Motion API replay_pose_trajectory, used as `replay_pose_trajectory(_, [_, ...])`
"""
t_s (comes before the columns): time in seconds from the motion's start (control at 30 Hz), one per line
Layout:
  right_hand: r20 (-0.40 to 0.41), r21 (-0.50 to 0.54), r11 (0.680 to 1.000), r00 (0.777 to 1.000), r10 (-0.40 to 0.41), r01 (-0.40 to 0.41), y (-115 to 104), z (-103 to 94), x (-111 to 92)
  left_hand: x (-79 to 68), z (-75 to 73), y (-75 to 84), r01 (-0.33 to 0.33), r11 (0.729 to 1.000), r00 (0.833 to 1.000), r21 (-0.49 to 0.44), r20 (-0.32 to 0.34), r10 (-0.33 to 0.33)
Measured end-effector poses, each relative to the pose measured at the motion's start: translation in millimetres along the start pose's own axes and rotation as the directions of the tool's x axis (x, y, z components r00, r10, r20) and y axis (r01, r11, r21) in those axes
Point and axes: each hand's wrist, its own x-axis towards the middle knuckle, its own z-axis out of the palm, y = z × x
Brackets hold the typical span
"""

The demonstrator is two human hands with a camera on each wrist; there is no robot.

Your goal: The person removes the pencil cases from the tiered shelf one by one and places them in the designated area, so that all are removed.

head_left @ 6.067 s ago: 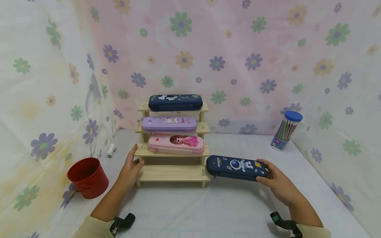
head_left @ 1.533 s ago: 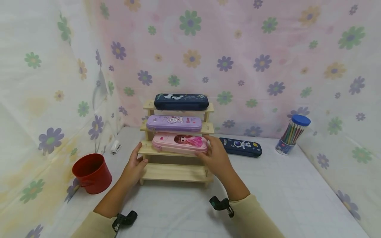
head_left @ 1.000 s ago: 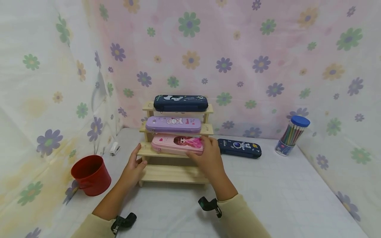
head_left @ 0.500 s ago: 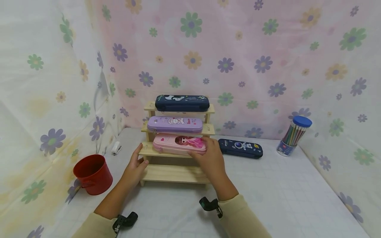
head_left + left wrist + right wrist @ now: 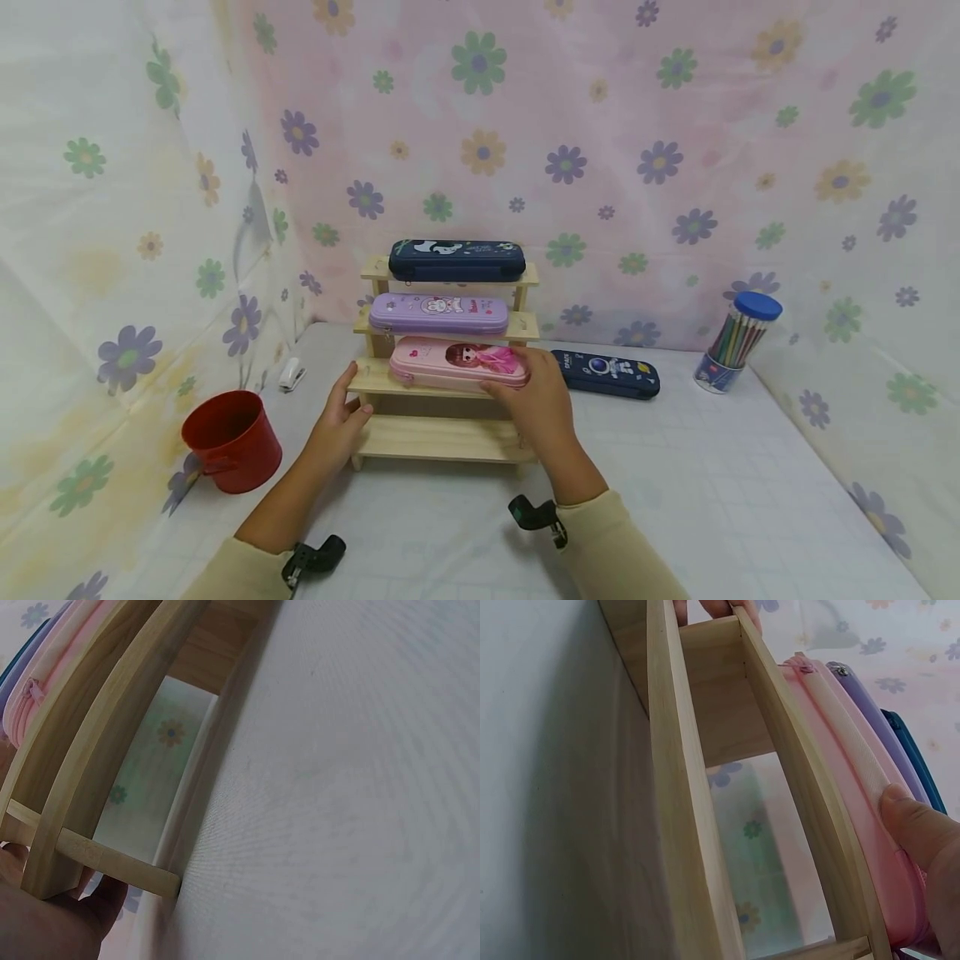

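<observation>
A stepped wooden rack (image 5: 442,437) stands on the table, each of its upper three steps bearing a zippered pencil case. My left hand (image 5: 335,425) grips the rack's left end; in the left wrist view its fingers (image 5: 109,900) reach behind the side piece. On the second step from the bottom lies the pink pencil case (image 5: 435,360) with a doll picture. My right hand (image 5: 542,408) holds its right end, and the right wrist view shows the thumb (image 5: 915,821) on its front side. Above it sit the purple pencil case (image 5: 405,312) and the navy panda pencil case (image 5: 457,271).
A navy space pencil case (image 5: 607,379) lies on the table right of the rack. Farther right stands a tub of pencils (image 5: 727,346) with a blue lid. At left are a red bucket (image 5: 251,450) and a small white object (image 5: 291,373). Flowered cloth hangs behind.
The space pencil case, earlier in my right hand, now lies farther back on the table. My right hand has moved to the pink pencil case, which has shifted slightly right. My left hand keeps its place.
</observation>
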Motion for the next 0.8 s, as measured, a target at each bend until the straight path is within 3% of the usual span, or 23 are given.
replay_pose_trajectory(0.37, [-0.019, 0.017, 1.0, 1.0, 0.01, -0.009, 7.0, -7.1, -1.1, -0.2, -1.6, -1.3, -0.02, 1.0, 1.0, 0.017, 0.014, 0.02])
replay_pose_trajectory(0.8, [-0.081, 0.022, 0.998, 0.995, -0.059, 0.061, 21.2, -14.1, -2.5, -0.3, -1.3, -0.3, -0.015, 1.0, 1.0, 0.007, 0.013, 0.015])
